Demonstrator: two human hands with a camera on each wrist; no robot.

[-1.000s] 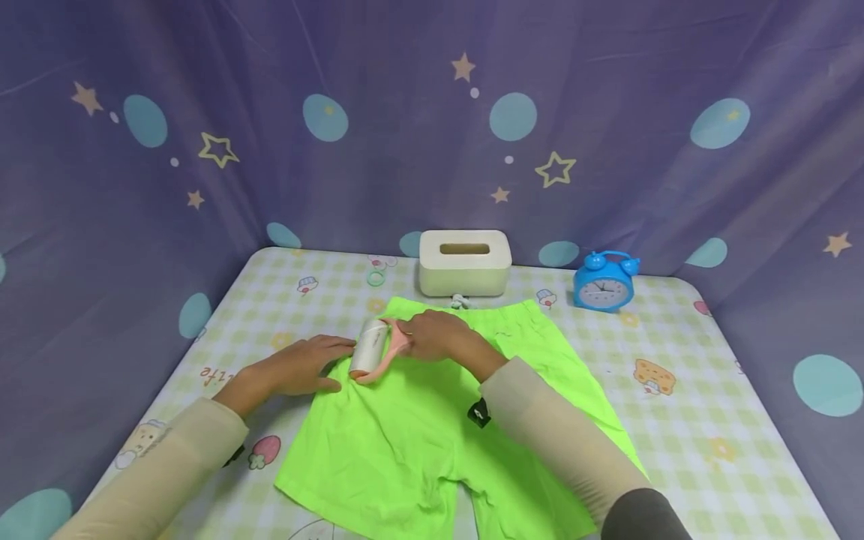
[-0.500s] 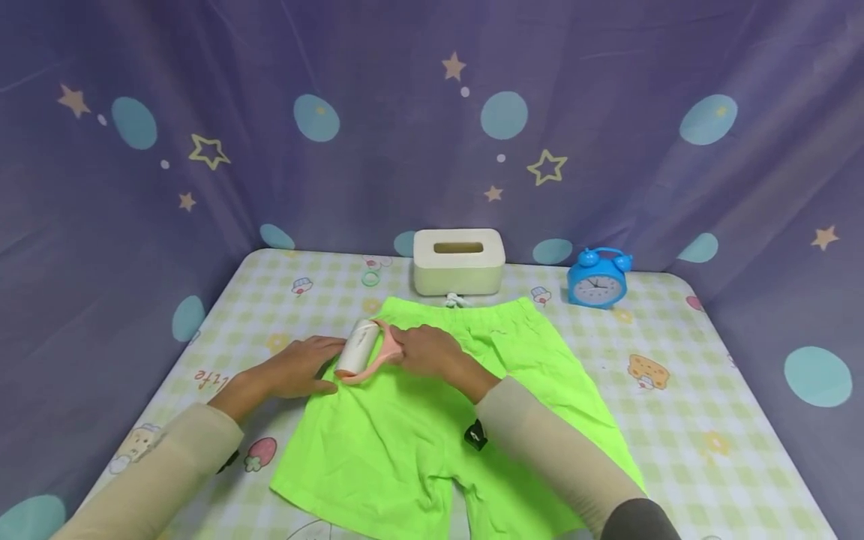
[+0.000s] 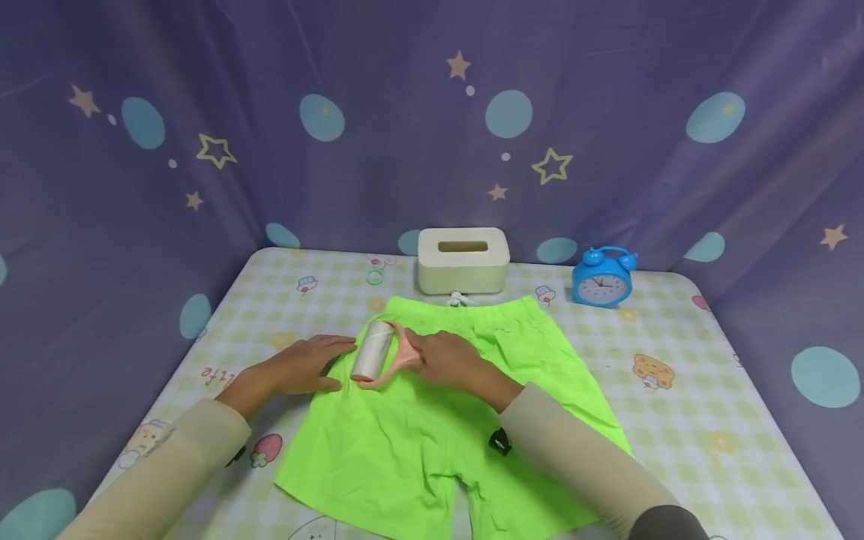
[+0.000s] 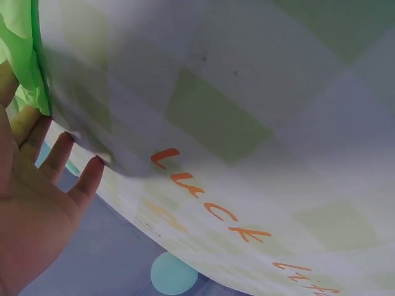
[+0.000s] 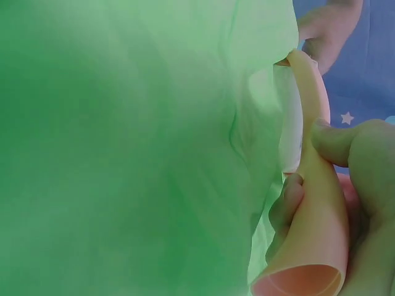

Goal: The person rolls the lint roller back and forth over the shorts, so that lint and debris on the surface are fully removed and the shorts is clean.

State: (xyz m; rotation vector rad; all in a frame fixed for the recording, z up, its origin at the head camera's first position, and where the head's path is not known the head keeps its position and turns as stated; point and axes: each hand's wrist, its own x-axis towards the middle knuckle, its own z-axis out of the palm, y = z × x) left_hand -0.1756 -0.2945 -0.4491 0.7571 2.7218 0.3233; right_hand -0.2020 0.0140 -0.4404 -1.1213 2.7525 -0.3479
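Observation:
Bright neon-green shorts [image 3: 391, 435] lie spread on the table, waistband toward the back. On their upper left part rests a lint roller [image 3: 373, 351] with a white roll and a pink handle. My right hand [image 3: 447, 360] grips that handle. In the right wrist view the thumb presses on one side of the pink handle [image 5: 315, 222], while fingers wrap the other. My left hand [image 3: 307, 365] rests at the shorts' left edge, just beside the roll. The left wrist view shows its fingers [image 4: 58, 157] spread, fingertips on the tablecloth and against the green fabric.
Behind the waistband stands a pale tissue box [image 3: 463, 262]. A blue alarm clock [image 3: 602, 277] is at the back right, and a small green ring [image 3: 375, 277] lies at the back left. Checked cloth [image 3: 682, 420] covers the table; a purple curtain [image 3: 405, 172] hangs around it.
The lint roller shifted slightly left, then back right across the shorts. My right hand has come a little nearer to the person, while the left hand keeps its place at the edge.

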